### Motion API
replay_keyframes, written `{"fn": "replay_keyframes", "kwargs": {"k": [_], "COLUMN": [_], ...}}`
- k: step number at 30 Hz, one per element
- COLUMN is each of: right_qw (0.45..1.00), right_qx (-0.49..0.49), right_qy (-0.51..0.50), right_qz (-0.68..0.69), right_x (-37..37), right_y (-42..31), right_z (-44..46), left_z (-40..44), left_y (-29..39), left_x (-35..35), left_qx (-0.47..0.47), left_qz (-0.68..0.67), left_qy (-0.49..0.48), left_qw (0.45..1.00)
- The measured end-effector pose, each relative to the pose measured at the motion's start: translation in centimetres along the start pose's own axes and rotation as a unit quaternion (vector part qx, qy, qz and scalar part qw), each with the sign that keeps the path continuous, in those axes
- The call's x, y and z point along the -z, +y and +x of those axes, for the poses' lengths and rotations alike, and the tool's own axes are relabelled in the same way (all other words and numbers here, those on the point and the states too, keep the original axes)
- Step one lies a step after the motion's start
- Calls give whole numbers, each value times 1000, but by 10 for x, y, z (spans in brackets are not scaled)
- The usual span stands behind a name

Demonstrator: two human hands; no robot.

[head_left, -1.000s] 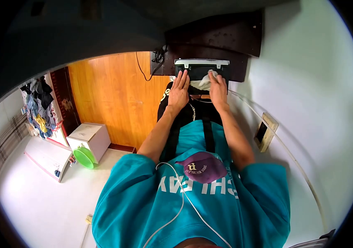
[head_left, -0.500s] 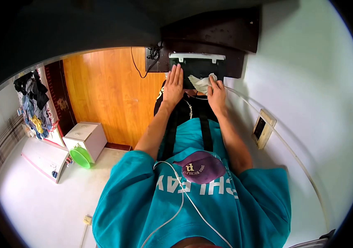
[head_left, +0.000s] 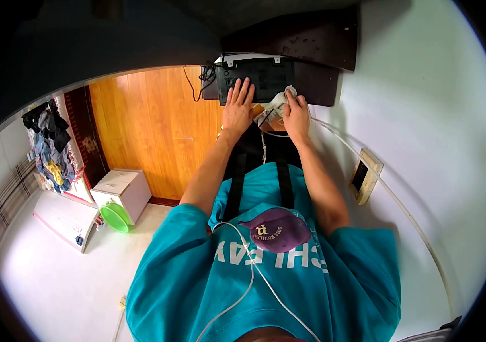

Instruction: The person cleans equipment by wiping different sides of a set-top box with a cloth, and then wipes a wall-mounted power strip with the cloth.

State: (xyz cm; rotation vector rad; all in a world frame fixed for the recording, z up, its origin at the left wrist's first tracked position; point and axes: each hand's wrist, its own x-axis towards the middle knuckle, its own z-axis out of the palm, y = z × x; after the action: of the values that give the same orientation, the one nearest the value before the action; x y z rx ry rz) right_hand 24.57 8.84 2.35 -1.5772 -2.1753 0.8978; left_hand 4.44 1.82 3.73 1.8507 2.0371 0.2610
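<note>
Black device [head_left: 268, 80] shifted toward 10 o'clock | left hand [head_left: 237, 114] flat on it | right hand [head_left: 296, 118] pinching cloth [head_left: 277, 102], 5 o'clock (off its face)

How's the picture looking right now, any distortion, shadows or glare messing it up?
In the head view, strong wide-angle distortion, with black rounded corners; deep shade at upper left, hiding detail; soft shadows on the pale wall beside the cable; a bright, washed-out patch on the pale floor at lower left; the black device by the hands is dark, its fine detail hard to read.

Teal shirt [head_left: 180, 279] — white lettering [head_left: 238, 254], black straps [head_left: 235, 194]
</note>
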Motion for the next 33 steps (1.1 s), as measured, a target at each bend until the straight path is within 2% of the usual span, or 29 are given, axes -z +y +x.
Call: {"fn": "replay_keyframes", "kwargs": {"k": [4,9,10,12,13,16,17,19,23,24,30,33], "right_qw": [998,995,997,992,992,989,993,993,992,988,988,994], "right_qx": [25,47,53,81,107,99,86,72,55,113,89,3], "right_qy": [-14,-61,-64,-91,-72,-97,-60,-58,-93,-100,-125,-105], "right_qz": [-56,-57,-5,8,-5,-53,-45,-70,-59,-45,-36,-39], "right_x": [-7,-14,-16,-27,-33,-24,-19,-7,-35,-39,-19,-12], "right_y": [1,-12,-22,-39,-44,-39,-30,-26,-40,-42,-31,-24], "right_z": [-6,-20,-21,-17,-13,-6,-5,-5,-1,0,8,3], "left_z": [-4,-5,-6,-4,-7,-14,-16,-18,-30,-33,-48,-49], "left_y": [3,-14,-15,-16,-16,-21,-22,-24,-17,-16,-8,-10], "left_x": [-8,-10,-10,-11,-11,-11,-11,-9,-12,-13,-6,-1], "left_qx": [18,-17,-19,-19,-21,-20,-19,-36,-11,-9,-5,1], "left_qz": [-15,-17,-38,-36,-37,-23,-24,-26,-26,-25,-32,-86], "left_qy": [-1,4,7,6,3,2,4,16,16,17,4,16], "left_qw": [1000,1000,999,999,999,1000,1000,999,999,1000,999,996]}}
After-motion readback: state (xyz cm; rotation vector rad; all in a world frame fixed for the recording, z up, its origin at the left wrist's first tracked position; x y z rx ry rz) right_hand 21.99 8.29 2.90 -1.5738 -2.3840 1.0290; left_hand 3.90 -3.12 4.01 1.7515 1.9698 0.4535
